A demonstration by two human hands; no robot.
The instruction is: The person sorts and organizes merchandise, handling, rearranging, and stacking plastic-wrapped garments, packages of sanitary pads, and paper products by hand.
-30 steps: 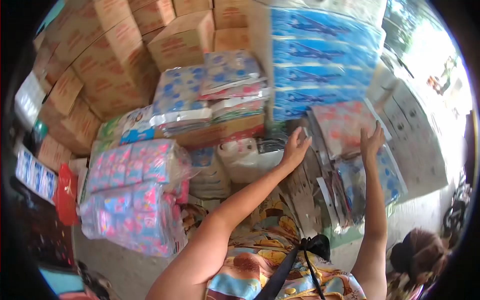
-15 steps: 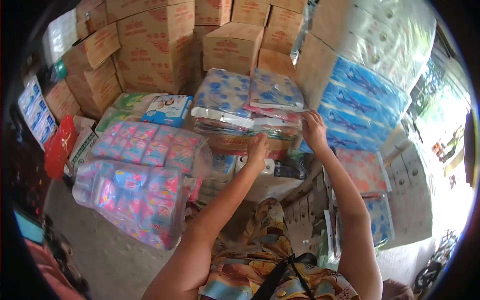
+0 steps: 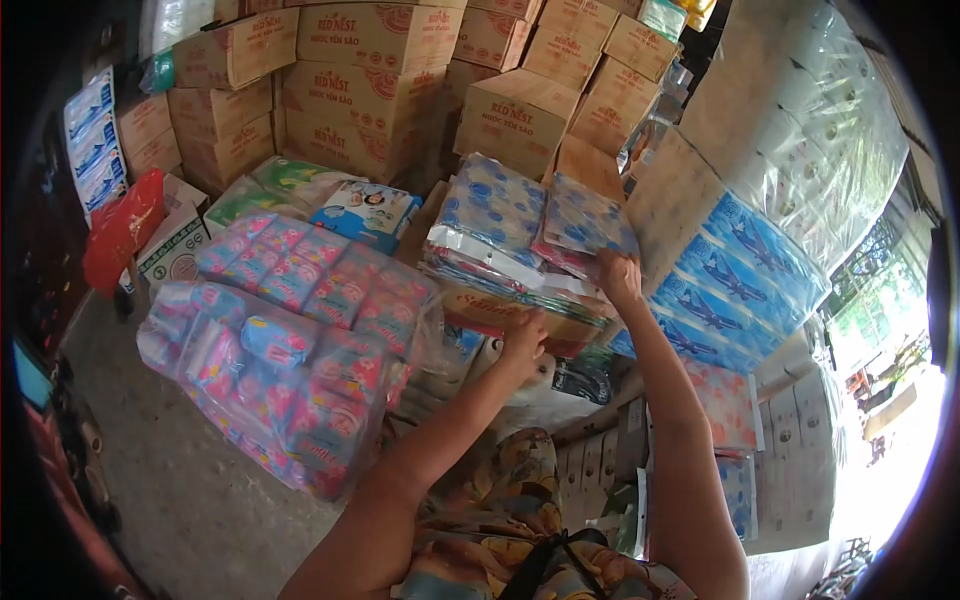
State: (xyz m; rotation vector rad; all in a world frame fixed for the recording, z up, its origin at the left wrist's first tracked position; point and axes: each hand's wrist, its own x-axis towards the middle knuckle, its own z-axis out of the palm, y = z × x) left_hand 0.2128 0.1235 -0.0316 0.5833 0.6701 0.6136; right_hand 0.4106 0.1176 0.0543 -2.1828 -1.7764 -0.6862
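Two piles of flat plastic packets with blue patterns, a left pile [image 3: 490, 208] and a right pile [image 3: 590, 215], lie in an open carton [image 3: 480, 303]. At the right pile's front right corner, my right hand [image 3: 620, 280] has its fingers closed on the packets' edge. My left hand [image 3: 525, 340] is at the carton's front side with its fingers curled in. What it may hold is hidden. Under the carton are a white roll pack [image 3: 540, 375] and a black packet [image 3: 583, 380], partly covered.
Large clear bags of pink and blue packs [image 3: 290, 370] lie at the left. Brown cartons [image 3: 350, 100] are stacked behind. Blue-printed packs [image 3: 740, 255] and wrapped white rolls [image 3: 800, 130] rise at the right. A red plastic bag [image 3: 122, 230] hangs at far left.
The view has shifted, so the piles appear lower and further right. My left hand has gone from the carton's top edge down its front. My right hand stays at the right pile's corner.
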